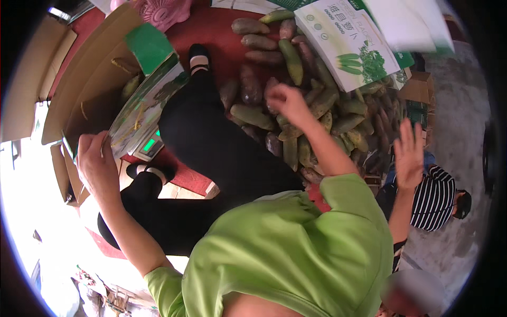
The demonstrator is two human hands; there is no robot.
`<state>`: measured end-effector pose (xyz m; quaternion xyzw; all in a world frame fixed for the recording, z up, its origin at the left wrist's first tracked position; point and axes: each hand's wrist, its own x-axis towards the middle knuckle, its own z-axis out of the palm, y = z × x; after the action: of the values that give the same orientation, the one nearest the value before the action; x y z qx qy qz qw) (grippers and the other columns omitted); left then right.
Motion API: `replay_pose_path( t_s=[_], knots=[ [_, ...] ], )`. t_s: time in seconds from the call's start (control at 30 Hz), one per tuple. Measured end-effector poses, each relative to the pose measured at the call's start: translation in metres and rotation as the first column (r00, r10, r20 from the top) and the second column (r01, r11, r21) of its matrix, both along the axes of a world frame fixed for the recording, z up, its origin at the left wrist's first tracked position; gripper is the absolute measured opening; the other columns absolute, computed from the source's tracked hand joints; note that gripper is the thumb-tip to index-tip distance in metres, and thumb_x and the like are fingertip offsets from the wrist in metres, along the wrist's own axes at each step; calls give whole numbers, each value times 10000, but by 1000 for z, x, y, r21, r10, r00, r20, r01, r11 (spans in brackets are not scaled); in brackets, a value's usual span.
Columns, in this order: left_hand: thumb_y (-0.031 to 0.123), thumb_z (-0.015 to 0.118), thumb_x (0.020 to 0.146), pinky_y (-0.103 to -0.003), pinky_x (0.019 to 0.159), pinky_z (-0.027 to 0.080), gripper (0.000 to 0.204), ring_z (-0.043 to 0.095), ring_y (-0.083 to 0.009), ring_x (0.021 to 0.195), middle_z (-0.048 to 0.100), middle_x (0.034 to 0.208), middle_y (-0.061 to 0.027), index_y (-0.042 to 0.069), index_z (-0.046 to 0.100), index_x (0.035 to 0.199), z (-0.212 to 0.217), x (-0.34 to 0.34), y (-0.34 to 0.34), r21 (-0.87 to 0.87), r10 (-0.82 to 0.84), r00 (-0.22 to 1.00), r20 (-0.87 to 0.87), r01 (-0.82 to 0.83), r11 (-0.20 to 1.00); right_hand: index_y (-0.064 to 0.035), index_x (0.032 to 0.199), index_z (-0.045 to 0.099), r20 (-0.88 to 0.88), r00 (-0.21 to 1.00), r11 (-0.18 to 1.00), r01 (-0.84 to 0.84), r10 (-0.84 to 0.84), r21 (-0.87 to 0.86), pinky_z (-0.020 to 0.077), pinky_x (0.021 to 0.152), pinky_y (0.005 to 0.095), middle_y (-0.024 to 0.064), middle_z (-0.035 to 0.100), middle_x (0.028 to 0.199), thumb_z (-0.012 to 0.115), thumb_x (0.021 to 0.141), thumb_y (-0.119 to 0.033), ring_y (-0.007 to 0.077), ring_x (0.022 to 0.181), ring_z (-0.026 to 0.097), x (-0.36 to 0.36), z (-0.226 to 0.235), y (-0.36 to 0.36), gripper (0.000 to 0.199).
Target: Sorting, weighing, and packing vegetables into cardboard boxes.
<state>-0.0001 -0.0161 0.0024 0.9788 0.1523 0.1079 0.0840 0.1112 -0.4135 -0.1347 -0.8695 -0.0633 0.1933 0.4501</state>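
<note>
At the left, my left hand [99, 166] is closed on the near edge of an open cardboard box [84, 68] with a printed outer face. One green radish [131, 89] shows inside it; the rest of the inside is hidden. Under the box is a scale [149, 145] with a lit green display. My right hand [289, 105] hovers over a heap of green radishes [252, 116], fingers loosely bent and apart, with nothing visible in them. Close to its fingertips lies a darker, reddish radish [250, 84], which looks wrapped in film.
A white and green printed carton [348, 47] stands behind the heap. Another person's raised hand [409, 156] comes in at the right. Beyond it is a person in a striped shirt [434, 198]. A pink plastic item [163, 13] lies at the top, on red floor covering [216, 31].
</note>
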Motion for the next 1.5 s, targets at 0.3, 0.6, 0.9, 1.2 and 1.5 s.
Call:
replay_pose_path(
  t_s=[0.3, 0.6, 0.9, 1.2, 1.5],
  knots=[
    [36, 634, 798, -372, 688, 456, 118, 581, -267, 766, 562, 834, -79, 39, 673, 909, -1, -1, 4, 19, -27, 1000, -5, 27, 999, -17, 962, 616, -57, 987, 966, 134, -150, -222, 490, 716, 311, 76, 633, 833, 680, 770, -95, 170, 765, 603, -55, -68, -70, 217],
    [18, 642, 791, -369, 682, 457, 132, 580, -264, 748, 553, 821, -89, 6, 668, 920, -5, 0, 8, -3, -60, 998, 19, 60, 998, -28, 968, 639, 73, 886, 845, 460, -459, -272, 501, 732, 359, 142, 671, 845, 672, 772, -142, 281, 809, 652, -62, -65, -135, 229],
    [25, 640, 791, -380, 697, 460, 135, 587, -269, 769, 564, 829, -89, 18, 673, 921, -2, -3, 9, 15, -46, 999, 10, 46, 999, -131, 1019, 640, 285, 934, 663, 75, 214, -745, 433, 860, 415, 80, 525, 1209, 746, 653, -107, 287, 1112, 498, -65, -19, -116, 382],
    [21, 621, 781, -373, 729, 457, 171, 592, -279, 808, 578, 849, -72, 78, 687, 928, 0, -7, 5, 50, -17, 1000, 6, 16, 999, -129, 835, 705, 227, 874, 554, -57, 430, -830, 411, 897, 420, 60, 564, 1189, 689, 715, -158, 280, 1166, 470, -50, -37, -112, 124],
    [58, 641, 748, -366, 786, 441, 134, 570, -240, 828, 549, 805, -58, 97, 701, 862, -1, -7, 0, -12, 18, 1000, 24, -17, 1000, -18, 915, 644, 479, 871, 838, 180, 107, -514, 417, 891, 408, 122, 600, 1073, 626, 799, -83, 328, 1037, 524, -12, -25, -124, 135]
  ],
)
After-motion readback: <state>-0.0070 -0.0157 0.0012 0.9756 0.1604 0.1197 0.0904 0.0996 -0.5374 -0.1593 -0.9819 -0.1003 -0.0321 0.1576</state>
